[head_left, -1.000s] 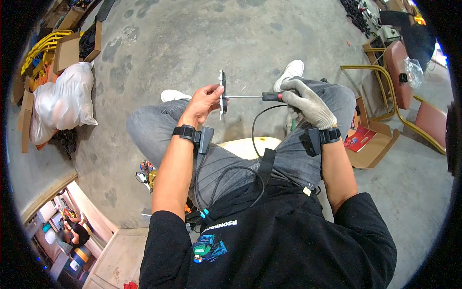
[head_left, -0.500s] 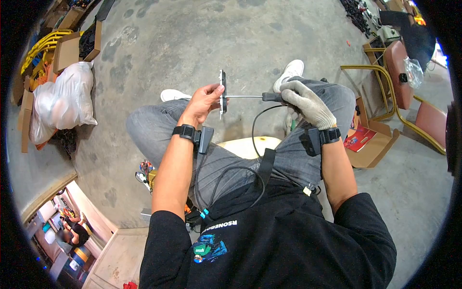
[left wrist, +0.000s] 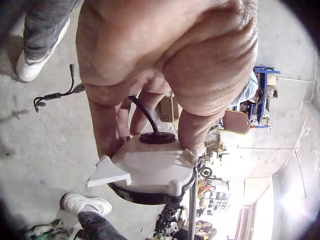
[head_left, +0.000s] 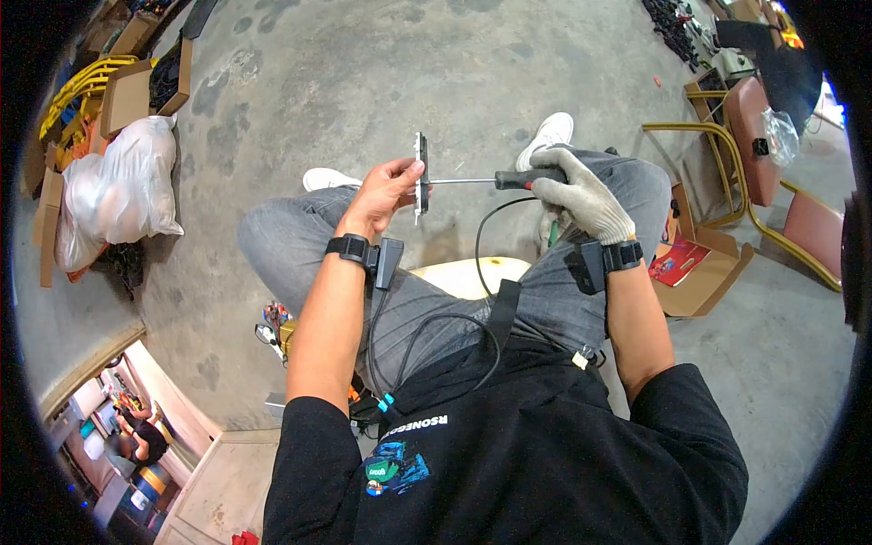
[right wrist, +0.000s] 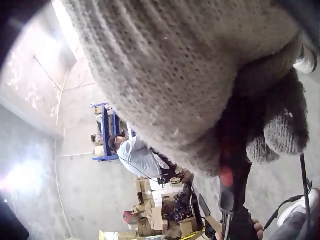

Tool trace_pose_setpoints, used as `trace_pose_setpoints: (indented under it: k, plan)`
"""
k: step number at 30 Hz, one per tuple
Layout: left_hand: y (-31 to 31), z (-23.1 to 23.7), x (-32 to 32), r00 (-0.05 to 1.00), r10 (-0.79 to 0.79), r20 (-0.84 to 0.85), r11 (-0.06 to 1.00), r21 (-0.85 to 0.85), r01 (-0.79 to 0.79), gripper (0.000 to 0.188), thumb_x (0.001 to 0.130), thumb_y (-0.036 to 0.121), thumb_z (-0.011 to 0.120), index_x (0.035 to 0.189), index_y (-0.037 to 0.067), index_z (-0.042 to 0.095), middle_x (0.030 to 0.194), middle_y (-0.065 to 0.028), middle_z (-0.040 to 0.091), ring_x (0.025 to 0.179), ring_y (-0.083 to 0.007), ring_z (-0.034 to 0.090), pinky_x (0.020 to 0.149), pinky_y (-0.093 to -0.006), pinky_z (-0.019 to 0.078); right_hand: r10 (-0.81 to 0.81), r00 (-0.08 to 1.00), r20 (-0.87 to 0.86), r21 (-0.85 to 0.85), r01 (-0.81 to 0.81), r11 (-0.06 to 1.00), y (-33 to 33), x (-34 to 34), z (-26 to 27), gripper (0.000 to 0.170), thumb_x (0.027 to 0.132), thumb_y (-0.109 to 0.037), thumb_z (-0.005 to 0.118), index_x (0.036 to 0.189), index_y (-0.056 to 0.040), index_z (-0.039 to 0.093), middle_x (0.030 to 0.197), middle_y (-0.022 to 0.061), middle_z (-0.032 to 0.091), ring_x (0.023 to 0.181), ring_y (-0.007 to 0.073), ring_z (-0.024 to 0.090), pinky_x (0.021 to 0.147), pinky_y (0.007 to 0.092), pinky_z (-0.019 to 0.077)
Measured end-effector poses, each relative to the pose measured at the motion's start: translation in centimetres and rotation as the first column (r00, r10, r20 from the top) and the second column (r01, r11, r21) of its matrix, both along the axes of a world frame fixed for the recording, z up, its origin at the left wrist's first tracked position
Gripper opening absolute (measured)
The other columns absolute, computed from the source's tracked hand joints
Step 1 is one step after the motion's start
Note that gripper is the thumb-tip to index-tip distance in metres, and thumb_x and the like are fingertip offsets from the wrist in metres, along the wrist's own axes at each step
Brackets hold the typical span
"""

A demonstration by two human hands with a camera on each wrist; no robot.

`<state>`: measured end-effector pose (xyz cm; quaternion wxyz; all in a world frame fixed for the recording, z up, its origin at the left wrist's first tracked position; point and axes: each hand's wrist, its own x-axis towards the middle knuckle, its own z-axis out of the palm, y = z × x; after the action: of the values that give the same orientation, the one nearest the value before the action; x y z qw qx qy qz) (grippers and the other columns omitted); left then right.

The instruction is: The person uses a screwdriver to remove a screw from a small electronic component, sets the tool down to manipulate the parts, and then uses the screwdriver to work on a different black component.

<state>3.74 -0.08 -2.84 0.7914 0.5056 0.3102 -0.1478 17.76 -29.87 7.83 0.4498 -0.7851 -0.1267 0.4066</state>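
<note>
My bare left hand (head_left: 383,195) holds a round white plastic housing (left wrist: 152,165) with a black rim, on edge above my lap. A black cable (left wrist: 145,114) leaves it through a rubber grommet (left wrist: 157,137) and passes between the fingers in the left wrist view. The knitted glove on my right hand (head_left: 586,195) wraps a screwdriver (head_left: 514,181) with a black and red handle. Its steel shaft lies level and runs left to the black-rimmed side of the housing. The tip is hidden at that side. In the right wrist view, the handle (right wrist: 234,175) emerges below the gloved fingers.
Under my lap shows a pale stool seat (head_left: 472,277). To the right stand an open cardboard box (head_left: 713,272) and chairs with yellow metal frames (head_left: 740,173). A stuffed white plastic bag (head_left: 127,186) sits at the left beside more boxes. A black cable (head_left: 486,241) loops over my lap.
The screwdriver handle has turned about its axis: its red part went out of sight and shows again. The gloved fingers have shifted on it. My left hand and the housing stay in place.
</note>
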Motion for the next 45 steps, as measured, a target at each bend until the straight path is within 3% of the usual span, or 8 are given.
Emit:
trace_pose_setpoints:
  k: [1,5,7,17,34,41,43,45]
  plan:
    - [0.1,-0.1,0.0,1.0,-0.023,0.001,1.0,-0.015,0.023,0.055,0.096,0.035,0.072,0.131,-0.004,0.058,0.107,-0.0078,0.068,0.096,-0.0189,0.07,0.085,-0.0344,0.0569,0.02,1.0,0.02,-0.041,-0.019,0.999,0.0,0.0,0.2,0.048,0.091,-0.031,0.068,0.126,0.0015,0.062,0.096,0.0075,0.063,0.086,0.0139,0.06,0.079,0.0272,0.048]
    - [0.1,0.0,0.0,1.0,-0.02,-0.003,1.0,0.001,0.02,0.055,0.096,0.035,0.072,0.131,-0.005,0.058,0.108,-0.0081,0.068,0.096,-0.019,0.07,0.086,-0.0344,0.057,0.041,0.999,0.01,-0.062,-0.04,0.997,0.0,0.2,-0.2,0.048,0.091,-0.031,0.068,0.127,0.0013,0.062,0.099,0.0081,0.063,0.086,0.0139,0.06,0.079,0.0272,0.0482]
    - [0.1,0.0,0.0,1.0,-0.029,-0.003,1.0,-0.002,0.029,0.056,0.096,0.036,0.073,0.131,-0.005,0.057,0.108,-0.0086,0.067,0.096,-0.0191,0.07,0.086,-0.0341,0.0569,0.019,1.0,-0.013,0.059,-0.018,0.998,-0.2,0.4,-1.2,0.049,0.09,-0.028,0.068,0.129,0.0,0.059,0.099,0.0081,0.062,0.082,0.0137,0.061,0.075,0.0275,0.0491]
    - [0.0,0.1,0.0,0.999,-0.029,-0.019,0.999,0.017,0.029,0.059,0.095,0.037,0.073,0.132,-0.006,0.057,0.109,-0.0098,0.067,0.098,-0.0193,0.07,0.086,-0.0339,0.0566,0.057,0.998,0.033,-0.025,-0.056,0.998,-0.4,0.1,-0.8,0.049,0.093,-0.032,0.066,0.126,0.0028,0.061,0.104,0.009,0.064,0.087,0.0144,0.062,0.081,0.0277,0.0495]
    - [-0.2,0.2,0.0,1.0,-0.016,-0.022,0.999,0.029,0.017,0.059,0.096,0.038,0.072,0.133,-0.006,0.057,0.109,-0.0097,0.068,0.096,-0.0185,0.07,0.083,-0.0337,0.0555,-0.017,1.0,0.001,0.087,0.017,0.996,-0.4,0.2,-1.6,0.048,0.091,-0.027,0.069,0.128,0.0017,0.061,0.097,0.0079,0.064,0.083,0.0133,0.061,0.077,0.027,0.0494]
    - [-0.3,0.4,0.0,0.999,-0.036,-0.035,0.998,0.043,0.037,0.058,0.096,0.037,0.072,0.132,-0.006,0.058,0.109,-0.0104,0.068,0.096,-0.0189,0.07,0.083,-0.0332,0.0556,0.002,1.0,0.003,0.018,-0.002,1.0,0.0,0.0,-0.8,0.051,0.091,-0.034,0.068,0.127,0.0017,0.062,0.092,0.0068,0.063,0.08,0.0127,0.061,0.073,0.0263,0.049]
    - [-0.4,0.4,0.0,1.0,-0.005,-0.027,0.999,0.041,0.006,0.036,0.099,0.037,0.069,0.115,0.005,0.064,0.097,-0.0039,0.072,0.088,-0.0147,0.071,0.076,-0.0289,0.0553,0.035,0.998,0.06,0.0,-0.035,0.999,-0.2,0.0,-0.8,0.053,0.09,-0.037,0.067,0.126,0.0027,0.062,0.092,0.0068,0.063,0.08,0.0128,0.06,0.072,0.0263,0.0487]
    - [-0.5,0.4,0.0,1.0,-0.004,-0.028,0.999,0.046,0.005,0.036,0.099,0.037,0.069,0.115,0.005,0.064,0.097,-0.004,0.072,0.088,-0.0145,0.071,0.075,-0.0287,0.0551,0.024,1.0,0.018,0.009,-0.025,1.0,-0.3,0.1,-1.1,0.053,0.09,-0.036,0.067,0.126,0.0027,0.062,0.091,0.0067,0.063,0.08,0.0129,0.06,0.072,0.0263,0.0485]
